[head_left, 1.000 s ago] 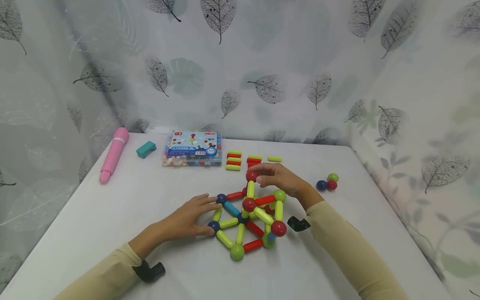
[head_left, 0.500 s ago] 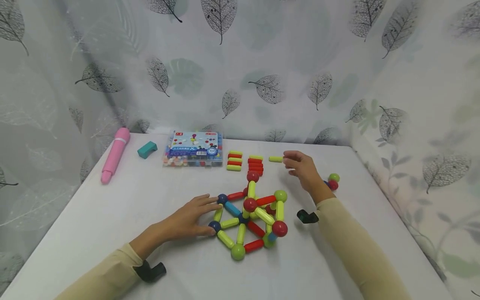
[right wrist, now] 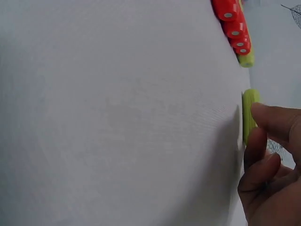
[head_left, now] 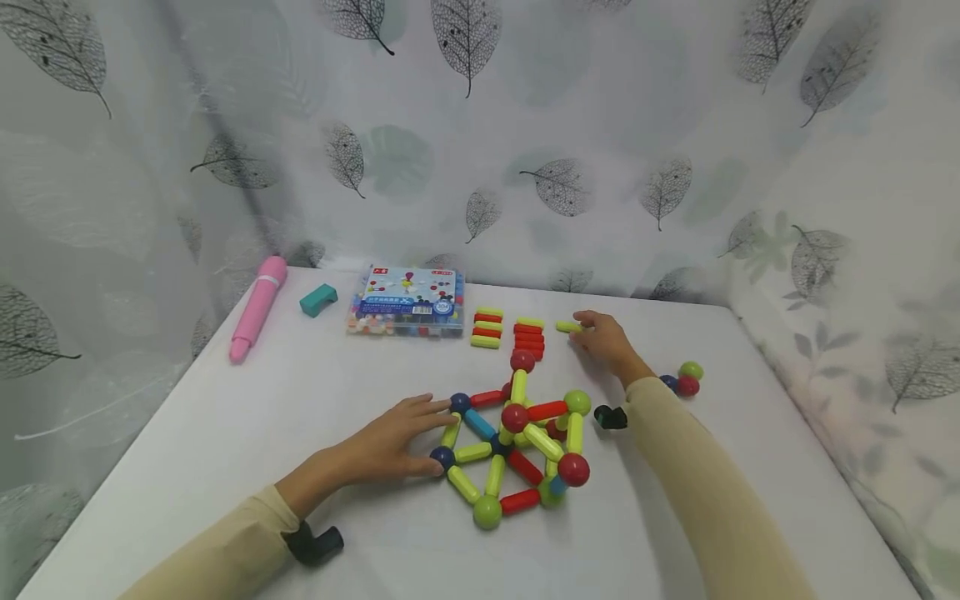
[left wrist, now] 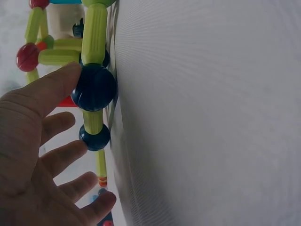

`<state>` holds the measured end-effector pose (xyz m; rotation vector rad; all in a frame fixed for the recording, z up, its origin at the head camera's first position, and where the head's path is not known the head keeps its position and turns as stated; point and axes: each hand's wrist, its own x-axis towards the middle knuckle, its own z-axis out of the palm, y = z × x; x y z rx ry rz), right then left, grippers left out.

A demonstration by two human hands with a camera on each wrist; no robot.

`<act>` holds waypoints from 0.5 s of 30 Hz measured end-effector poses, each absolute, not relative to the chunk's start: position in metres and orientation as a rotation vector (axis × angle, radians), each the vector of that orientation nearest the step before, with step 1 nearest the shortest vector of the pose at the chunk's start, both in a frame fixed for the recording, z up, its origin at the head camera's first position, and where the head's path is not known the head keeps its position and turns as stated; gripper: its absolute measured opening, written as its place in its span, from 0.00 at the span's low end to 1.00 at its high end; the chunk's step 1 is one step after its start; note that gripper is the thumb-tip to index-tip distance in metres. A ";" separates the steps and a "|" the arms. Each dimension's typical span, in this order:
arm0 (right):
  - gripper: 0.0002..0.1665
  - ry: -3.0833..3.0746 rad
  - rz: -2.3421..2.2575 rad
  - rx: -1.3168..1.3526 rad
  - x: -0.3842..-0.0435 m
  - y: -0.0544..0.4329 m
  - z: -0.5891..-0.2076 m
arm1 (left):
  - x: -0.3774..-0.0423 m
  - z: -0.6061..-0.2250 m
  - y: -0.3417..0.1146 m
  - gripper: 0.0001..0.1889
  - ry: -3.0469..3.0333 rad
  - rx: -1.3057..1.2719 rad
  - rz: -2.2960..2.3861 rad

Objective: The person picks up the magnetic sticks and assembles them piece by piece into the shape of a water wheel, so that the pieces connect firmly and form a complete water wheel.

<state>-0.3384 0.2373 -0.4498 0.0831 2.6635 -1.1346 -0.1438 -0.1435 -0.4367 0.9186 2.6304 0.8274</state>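
Observation:
A magnetic stick-and-ball structure (head_left: 472, 452) of yellow-green, red and blue rods with coloured balls stands mid-table. My left hand (head_left: 390, 442) rests at its left side with fingers spread. In the left wrist view, the thumb touches a dark blue ball (left wrist: 95, 87) and a fingertip lies by another blue ball (left wrist: 95, 137). Farther back, my right hand (head_left: 606, 343) pinches the right end of a single yellow-green magnetic rod (head_left: 567, 327) between thumb and index finger. That rod (right wrist: 248, 113) lies at table level in the right wrist view, its near part partly hidden by the fingers.
Left of the right hand are two stacks of red and yellow-green rods (head_left: 487, 327), (head_left: 528, 337). Three loose balls (head_left: 687, 385) sit to the right. A clear plastic case (head_left: 407, 302), teal block (head_left: 318, 300) and pink tube (head_left: 258, 310) stand toward the back left.
My right hand has left the structure's top red ball, moved back and right, and come down onto the lone yellow-green rod. The left hand keeps its place; the head view has shifted slightly.

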 end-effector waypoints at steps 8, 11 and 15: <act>0.23 2.632 -1.094 0.087 -0.315 0.242 -0.439 | -0.150 -0.430 -0.135 0.34 2.684 1.006 0.727; 0.23 2.526 -1.206 0.075 -0.289 0.239 -0.421 | -0.155 -0.430 -0.133 0.35 2.711 1.027 0.637; 0.23 2.387 -1.353 -0.016 -0.251 0.231 -0.397 | -0.159 -0.431 -0.131 0.35 2.709 1.008 0.556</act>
